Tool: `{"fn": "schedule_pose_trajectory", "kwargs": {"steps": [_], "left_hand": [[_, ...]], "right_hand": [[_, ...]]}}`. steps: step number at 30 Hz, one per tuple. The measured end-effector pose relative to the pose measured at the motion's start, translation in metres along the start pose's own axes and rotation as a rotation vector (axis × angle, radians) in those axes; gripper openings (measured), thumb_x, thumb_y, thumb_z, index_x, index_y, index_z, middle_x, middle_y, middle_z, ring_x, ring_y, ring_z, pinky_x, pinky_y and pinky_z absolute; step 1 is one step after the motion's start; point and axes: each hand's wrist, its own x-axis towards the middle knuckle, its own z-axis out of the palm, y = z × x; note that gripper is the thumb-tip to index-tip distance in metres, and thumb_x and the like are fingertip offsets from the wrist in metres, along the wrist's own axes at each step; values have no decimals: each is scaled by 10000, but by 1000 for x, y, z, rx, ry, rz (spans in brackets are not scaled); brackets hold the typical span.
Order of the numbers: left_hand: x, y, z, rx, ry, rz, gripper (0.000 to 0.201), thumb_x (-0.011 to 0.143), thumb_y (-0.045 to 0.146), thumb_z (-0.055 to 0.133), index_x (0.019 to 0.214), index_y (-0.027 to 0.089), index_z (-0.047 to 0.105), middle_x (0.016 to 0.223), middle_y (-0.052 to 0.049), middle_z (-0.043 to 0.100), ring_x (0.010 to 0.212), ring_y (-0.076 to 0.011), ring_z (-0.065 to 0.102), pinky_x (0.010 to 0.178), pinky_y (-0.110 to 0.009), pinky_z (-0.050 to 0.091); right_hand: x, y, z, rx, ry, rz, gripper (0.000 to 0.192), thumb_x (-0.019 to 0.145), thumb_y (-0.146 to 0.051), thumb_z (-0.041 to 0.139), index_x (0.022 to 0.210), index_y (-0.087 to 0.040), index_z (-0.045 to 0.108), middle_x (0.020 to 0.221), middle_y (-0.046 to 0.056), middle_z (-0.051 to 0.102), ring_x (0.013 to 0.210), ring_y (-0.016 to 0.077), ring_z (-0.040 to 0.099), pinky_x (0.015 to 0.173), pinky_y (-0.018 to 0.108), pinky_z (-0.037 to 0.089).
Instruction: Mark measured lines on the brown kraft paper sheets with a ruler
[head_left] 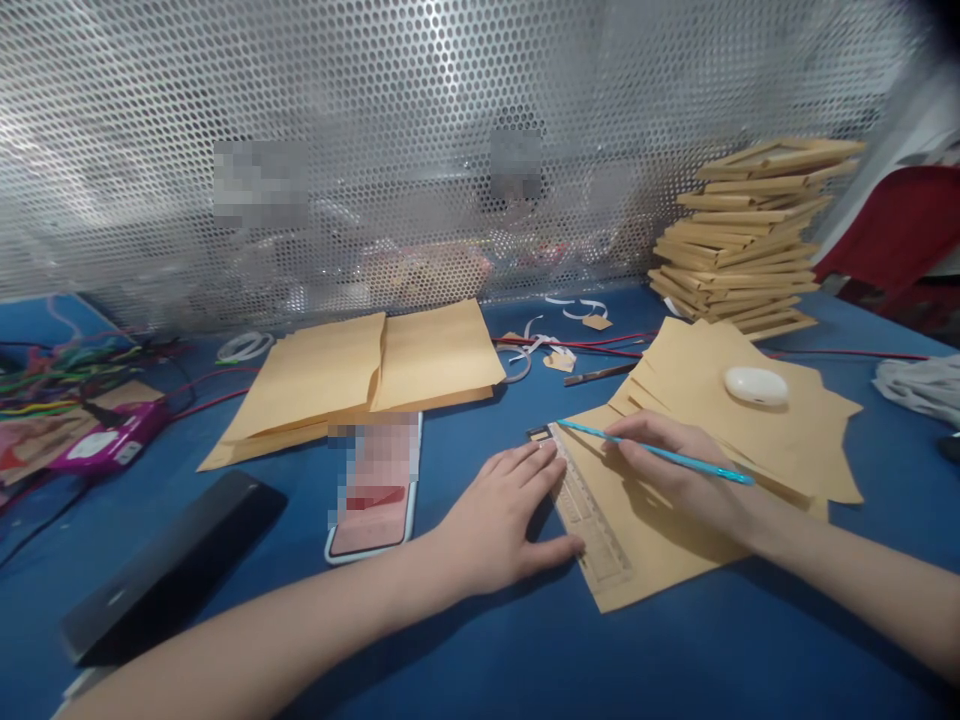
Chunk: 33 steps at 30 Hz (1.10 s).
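My left hand (504, 515) lies flat with its fingers stretched out, pressing on a clear ruler (592, 525). The ruler runs along the left edge of a brown paper sheet (660, 570), possibly an envelope. Between the fingers of my right hand (686, 470) is a slim light-blue pen (675, 460), its tip at the ruler's far end. A small dark item (537, 434) pokes out at that end, too small to name. Beside the right hand lie more brown sheets (780, 450), fanned out, with a white rounded case (756, 386) on top.
A phone (379, 490) and a dark oblong case (176, 560) lie left of my left hand. Behind the phone are stacked brown envelopes (322, 365). A tall pile of folded brown paper (742, 240) stands back right. Wires and a purple box (112, 440) crowd the far left. Perforated metal (420, 130) borders the back.
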Motion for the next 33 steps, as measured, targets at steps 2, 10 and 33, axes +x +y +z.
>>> {"fn": "schedule_pose_trajectory", "kwargs": {"steps": [2, 10, 33], "left_hand": [[0, 0, 0, 0, -5, -4, 761, 854, 620, 519, 1424, 139, 371, 1505, -108, 290, 1387, -269, 252, 1122, -434, 214], [1, 1, 2, 3, -7, -7, 752, 855, 606, 516, 1428, 145, 362, 1512, -101, 271, 1392, -268, 239, 1126, -451, 198], [1, 2, -2, -17, -4, -22, 734, 847, 593, 534, 1426, 177, 361, 1500, -91, 304, 1383, -263, 266, 1123, -468, 200]], "right_hand": [[0, -1, 0, -7, -3, 8, 264, 876, -461, 541, 978, -244, 654, 946, 47, 713, 863, 221, 667, 733, 346, 518], [-1, -1, -1, -46, -21, 3, 249, 891, -459, 523, 985, -262, 643, 952, 31, 711, 864, 206, 668, 716, 321, 515], [-1, -4, -2, -262, -100, -199, 180, 915, -349, 475, 982, -283, 628, 918, 3, 695, 844, 185, 645, 715, 297, 491]]}}
